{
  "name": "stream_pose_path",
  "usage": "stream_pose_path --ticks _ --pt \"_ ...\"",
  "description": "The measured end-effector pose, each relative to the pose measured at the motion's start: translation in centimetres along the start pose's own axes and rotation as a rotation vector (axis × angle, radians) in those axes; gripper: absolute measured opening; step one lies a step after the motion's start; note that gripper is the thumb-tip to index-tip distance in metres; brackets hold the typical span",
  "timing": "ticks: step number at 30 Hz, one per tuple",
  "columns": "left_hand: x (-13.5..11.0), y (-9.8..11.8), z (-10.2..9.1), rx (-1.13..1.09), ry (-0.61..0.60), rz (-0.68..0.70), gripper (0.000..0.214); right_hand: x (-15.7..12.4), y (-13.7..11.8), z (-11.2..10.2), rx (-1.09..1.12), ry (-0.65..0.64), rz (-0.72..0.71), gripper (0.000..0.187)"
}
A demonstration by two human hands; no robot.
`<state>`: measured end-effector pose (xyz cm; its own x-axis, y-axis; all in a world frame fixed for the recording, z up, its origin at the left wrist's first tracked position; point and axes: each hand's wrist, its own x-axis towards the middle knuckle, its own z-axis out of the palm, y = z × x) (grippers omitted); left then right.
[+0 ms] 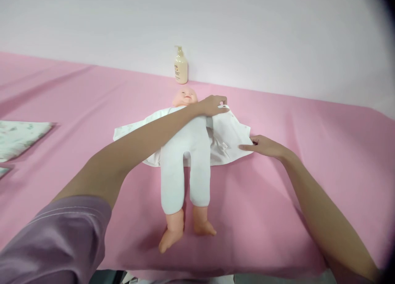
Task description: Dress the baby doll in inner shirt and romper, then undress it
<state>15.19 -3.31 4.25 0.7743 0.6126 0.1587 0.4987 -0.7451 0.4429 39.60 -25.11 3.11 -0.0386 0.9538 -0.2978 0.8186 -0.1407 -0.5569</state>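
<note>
Working on a doll (191, 142) lying face-up on a pink sheet (262, 218), dressed in white down the legs and showing bare feet. Having a white jacket (231, 138) spread out beneath it, poking out past both sides of the torso, so looking maybe partway along, just guessing here. Pinching the jacket's upper edge near the doll's shoulder with the left hand (213, 105), reaching right across the chest to get there, and gripping the outer edge lower down with the right hand (265, 146), thumb on top. So basically grasping the same cloth with both hands. Leaving the front unclosed for now, going by the panel lying open beside the body. Not really being able to tell about arms in sleeves, with so much hidden behind the left forearm (148, 140). Also spotting a folded patterned cloth (21, 138) way off to the left, plus a corner of a second cloth (3, 171) just nearer. Seeing a cream pump bottle (181, 68) standing upright beyond the doll's head, close to a plain pale wall (247, 37). Noticing soft creases across the sheet too, and catching a loose purple sleeve (61, 238) at lower left
</note>
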Motion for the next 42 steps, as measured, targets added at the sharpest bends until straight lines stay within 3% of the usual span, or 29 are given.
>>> stream_pose_path --ticks 4,6,8,10,14,17,21,24,27,31,36,42 --pt "-0.1 1.0 0.9 0.338 -0.016 0.005 0.040 -0.2 1.2 -0.6 -0.146 -0.032 0.137 0.062" --pt "-0.7 1.6 0.6 0.408 0.069 0.057 0.039 -0.2 0.9 0.3 -0.232 0.153 0.136 0.061" --pt "-1.6 1.8 -0.3 0.389 0.132 0.143 0.037 -0.1 -0.1 1.9 -0.264 0.410 0.030 0.059" --pt "-2.7 1.8 -1.3 0.357 0.066 0.209 0.036 0.1 -1.7 4.0 -0.236 0.552 -0.139 0.051" --pt "-4.4 1.2 -2.6 0.393 -0.242 0.152 0.061 0.6 -4.4 8.6 -0.180 0.437 -0.336 0.033" --pt "-4.4 0.9 -2.4 0.424 -0.322 0.065 0.065 0.9 -4.9 10.5 -0.216 0.377 -0.345 0.030" --pt "-3.5 1.2 -2.0 0.495 -0.303 0.074 0.050 1.1 -4.7 10.8 -0.256 0.333 -0.362 0.032" --pt "-2.7 1.4 -1.6 0.649 -0.249 0.155 0.037 0.9 -4.7 10.4 -0.251 0.285 -0.383 0.032" --pt "-1.8 1.3 -1.1 0.847 -0.184 0.247 0.038 0.7 -4.8 10.3 -0.252 0.236 -0.400 0.032" --pt "-1.0 1.2 -0.1 0.966 -0.172 0.254 0.039 0.6 -5.1 10.3 -0.253 0.203 -0.423 0.033" --pt "-0.7 1.4 0.2 0.951 -0.133 0.211 0.042 0.3 -5.0 9.6 -0.146 0.172 -0.375 0.023" --pt "-0.4 1.0 0.6 0.834 -0.064 0.107 0.030 0.4 -3.3 6.9 -0.034 0.073 -0.243 0.023"
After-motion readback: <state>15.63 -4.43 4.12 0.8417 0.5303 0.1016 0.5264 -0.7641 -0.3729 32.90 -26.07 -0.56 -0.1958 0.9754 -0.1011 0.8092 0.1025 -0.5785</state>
